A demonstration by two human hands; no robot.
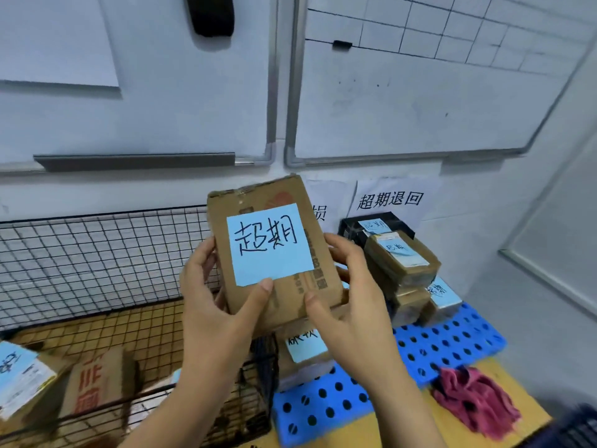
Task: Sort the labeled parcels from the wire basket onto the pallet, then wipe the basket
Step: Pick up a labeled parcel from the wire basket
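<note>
While the left hand (210, 286) and right hand (352, 286) grip the flat brown cardboard parcel (255, 195) by its sides, raised above where the black wire basket (97, 253) meets the blue perforated plastic pallet (452, 337), it is best carried right and laid squarely on the matching-labelled stack of parcels (400, 257).

The parcel (274, 253) I hold covers most of the wall sign (318, 202) behind it; only its last character shows. My left hand (219, 302) and right hand (352, 302) lose their fingertips behind it. Its blue note (269, 244) hides much of the print. My right hand cuts off the label (303, 347) of a lower box (300, 370) on the pallet (452, 344). At the left edge a cropped parcel (22, 379) has a blurred label. A dark shape (578, 428) bottom right is too blurred to name.
</note>
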